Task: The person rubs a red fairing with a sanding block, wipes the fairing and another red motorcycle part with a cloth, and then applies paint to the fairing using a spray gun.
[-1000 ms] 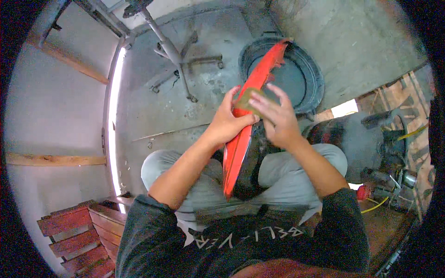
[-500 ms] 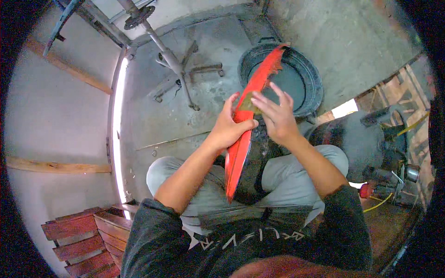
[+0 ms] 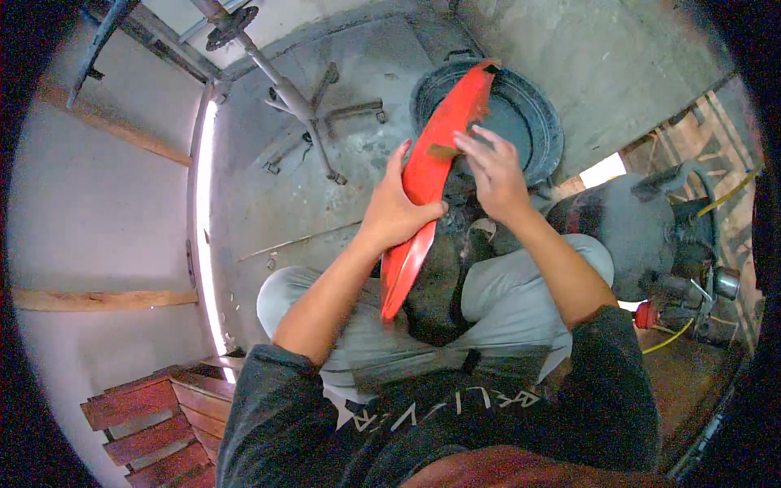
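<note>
A long, curved red panel (image 3: 435,163) tapers toward both ends, with a ragged far edge; it resembles a vehicle body panel. My left hand (image 3: 394,207) grips its near half, thumb over the right edge and fingers around the left side. At the panel's middle, my right hand (image 3: 492,171) has its fingertips at a small olive-brown sheet (image 3: 442,150), which looks like sandpaper lying against the red surface. How the right thumb holds the sheet is hidden. The panel's far end hangs over a round black tub (image 3: 557,134).
Ahead to the left stands a metal stand with a splayed wheeled base (image 3: 305,122). A dark cylindrical tank (image 3: 610,228) with fittings and a yellow hose (image 3: 671,337) is on the right. A red slatted wooden piece (image 3: 146,415) sits at lower left, beside the pale wall (image 3: 106,236).
The panel has shifted away from me and tilted, showing more of its broad red face. My right hand has moved farther along it, with the olive-brown sheet. My left hand keeps its grip.
</note>
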Available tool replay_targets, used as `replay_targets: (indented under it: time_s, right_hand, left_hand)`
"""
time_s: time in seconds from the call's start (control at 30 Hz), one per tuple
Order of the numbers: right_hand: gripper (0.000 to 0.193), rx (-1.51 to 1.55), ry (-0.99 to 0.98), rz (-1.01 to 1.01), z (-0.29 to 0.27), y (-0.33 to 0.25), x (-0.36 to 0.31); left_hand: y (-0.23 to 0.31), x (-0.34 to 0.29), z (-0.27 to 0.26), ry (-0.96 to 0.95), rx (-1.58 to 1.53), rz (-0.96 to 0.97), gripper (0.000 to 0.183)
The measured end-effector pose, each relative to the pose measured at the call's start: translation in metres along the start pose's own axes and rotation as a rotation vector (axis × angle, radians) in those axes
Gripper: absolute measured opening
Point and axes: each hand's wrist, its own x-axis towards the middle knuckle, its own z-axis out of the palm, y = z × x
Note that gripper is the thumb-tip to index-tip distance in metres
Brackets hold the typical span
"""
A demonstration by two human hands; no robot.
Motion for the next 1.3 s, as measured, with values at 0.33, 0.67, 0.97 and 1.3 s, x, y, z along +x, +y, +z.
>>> replay_targets:
  time_s: [0.33,0.67,0.97,1.3]
  right_hand:
    - [0.035,-0.177,-0.532,0.590,0.008,0.064,-0.032]
    - [0.030,-0.135,-0.876,0.359,0.051,0.074,-0.067]
    - [0.039,-0.337,-1.151,0.409,0.093,0.100,-0.110]
    - [0.034,-0.308,-1.153,0.402,0.100,0.108,-0.103]
  left_hand:
    - [-0.086,0.001,0.028,-0.024,0.434,0.242,0.105]
    - [-0.121,-0.014,0.043,-0.104,0.831,0.112,0.113]
    - [-0.158,-0.018,0.095,0.152,0.937,-0.069,0.101]
    - [-0.163,-0.010,0.087,0.219,0.779,0.002,0.099]
